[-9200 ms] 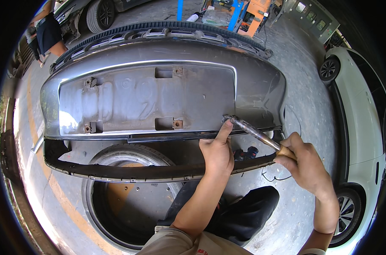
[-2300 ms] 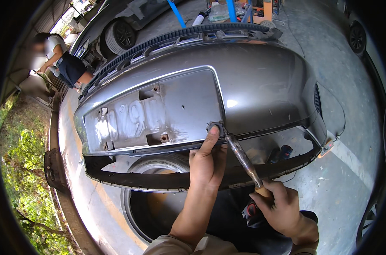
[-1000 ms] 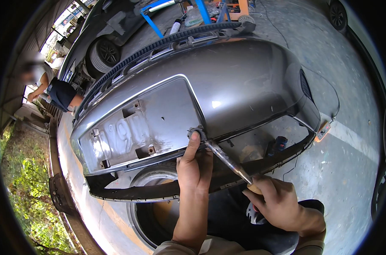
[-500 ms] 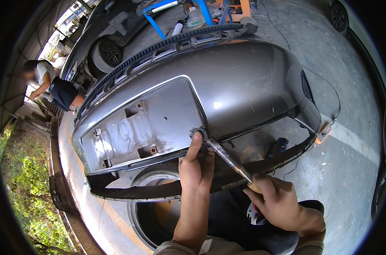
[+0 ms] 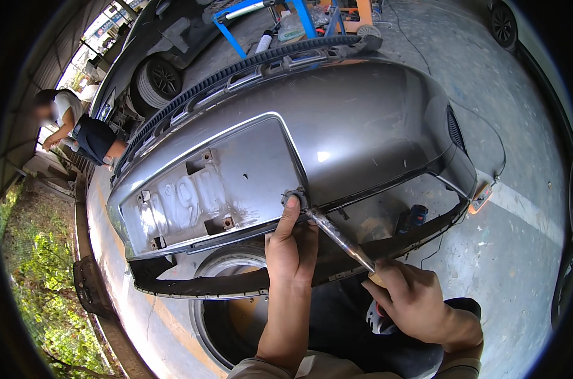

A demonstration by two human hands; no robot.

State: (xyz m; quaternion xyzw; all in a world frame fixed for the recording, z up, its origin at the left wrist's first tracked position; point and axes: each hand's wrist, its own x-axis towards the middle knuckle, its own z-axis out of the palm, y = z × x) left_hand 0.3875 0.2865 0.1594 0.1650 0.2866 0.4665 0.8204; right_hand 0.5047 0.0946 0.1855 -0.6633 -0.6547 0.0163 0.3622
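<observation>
Right hand (image 5: pixel 416 300) clenched on metal-shafted tool (image 5: pixel 339 237); left hand (image 5: pixel 289 249) pinching dark piece (image 5: pixel 293 194) at near right corner of recess (image 5: pixel 261 155) in grey bumper (image 5: pixel 368 114). Probably working that corner; next move needs steady pressure.

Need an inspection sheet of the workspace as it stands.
Surface: scuffed grey floor
Work items: grey bumper; wood-handled tool, far end at a dark piece
Clutter: tyre partly under the bumper; blue-and-black object seen through its opening
Hands: left hand, thumb on the dark piece; right hand grips the tool
Cables: thin cable right of the bumper
Surroundings: co-worker and dark car, upper left; greenery, left
</observation>
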